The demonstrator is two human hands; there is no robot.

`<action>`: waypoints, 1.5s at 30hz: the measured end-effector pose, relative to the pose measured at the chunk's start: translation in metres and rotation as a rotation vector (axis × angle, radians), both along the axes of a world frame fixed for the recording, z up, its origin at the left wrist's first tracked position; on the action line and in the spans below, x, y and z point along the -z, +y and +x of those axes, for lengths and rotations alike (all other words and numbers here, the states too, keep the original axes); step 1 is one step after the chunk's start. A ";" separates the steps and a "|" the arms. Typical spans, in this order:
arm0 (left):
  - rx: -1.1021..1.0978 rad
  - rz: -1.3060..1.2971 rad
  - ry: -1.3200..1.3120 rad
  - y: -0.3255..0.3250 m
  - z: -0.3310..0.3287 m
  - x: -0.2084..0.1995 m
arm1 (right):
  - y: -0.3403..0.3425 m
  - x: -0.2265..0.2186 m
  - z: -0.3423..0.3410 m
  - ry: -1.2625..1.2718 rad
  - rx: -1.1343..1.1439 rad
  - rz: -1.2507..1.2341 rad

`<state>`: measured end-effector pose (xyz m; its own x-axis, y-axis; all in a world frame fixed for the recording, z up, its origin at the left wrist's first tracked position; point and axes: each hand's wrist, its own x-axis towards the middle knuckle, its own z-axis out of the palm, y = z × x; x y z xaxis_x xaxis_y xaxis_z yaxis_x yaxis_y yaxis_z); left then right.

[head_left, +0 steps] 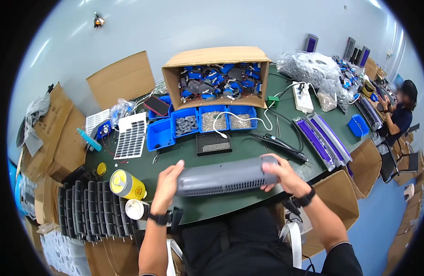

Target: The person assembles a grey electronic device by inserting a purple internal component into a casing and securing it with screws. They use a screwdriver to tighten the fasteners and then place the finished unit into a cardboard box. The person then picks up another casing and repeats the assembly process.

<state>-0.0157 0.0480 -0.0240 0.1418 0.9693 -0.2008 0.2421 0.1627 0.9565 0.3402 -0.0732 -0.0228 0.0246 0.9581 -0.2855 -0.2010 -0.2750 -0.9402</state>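
Note:
A long, dark grey plastic housing (225, 177) with a slotted grille along its near side is held level above the front of the green table (202, 204). My left hand (166, 185) grips its left end, thumb up. Around the right end, my right hand (284, 175) has its thumb on top and fingers beneath. Just behind the housing lie a black electric screwdriver (283, 146) with a cable and a black tray (213, 143) of small metal parts.
Blue bins (185, 123) of small parts stand before an open carton (262, 87) of blue-and-grey parts. At left are a yellow bottle (127, 184), a lidded cup (135, 209) and stacked black grilles (94, 207). Purple-and-grey housings (323, 140) lie right. A co-worker (399, 112) sits far right.

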 end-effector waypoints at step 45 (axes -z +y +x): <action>0.800 0.999 1.025 0.209 0.136 0.024 | 0.002 0.093 -0.003 -0.263 0.656 0.317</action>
<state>0.1206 0.2570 -0.0477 0.8516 0.5140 0.1027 0.5171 -0.8559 -0.0043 0.3371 -0.0714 -0.1157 0.6446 0.7587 0.0942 0.0115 0.1136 -0.9935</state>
